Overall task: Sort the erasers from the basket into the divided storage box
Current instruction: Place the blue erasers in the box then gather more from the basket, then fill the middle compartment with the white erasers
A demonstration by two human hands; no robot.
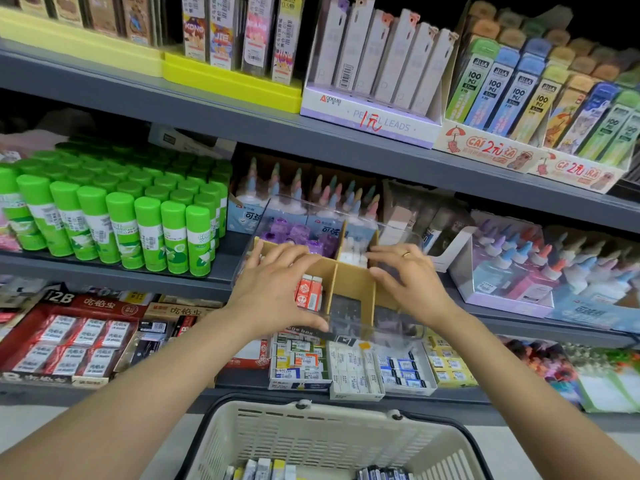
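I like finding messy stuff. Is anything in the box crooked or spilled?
Nothing looks spilled. The clear divided box sticks out past the shelf edge, with the left hand and right hand on it. The orange erasers stand neatly in their compartment, and purple ones fill a back one.

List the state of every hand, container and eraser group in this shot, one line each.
Left hand: open, spread over the storage box's left side.
Right hand: open, fingers on the cardboard divider.
Storage box: clear, partly filled.
Orange erasers: upright in a front compartment.
Purple erasers: in a rear compartment.
Basket: erasers remain inside.
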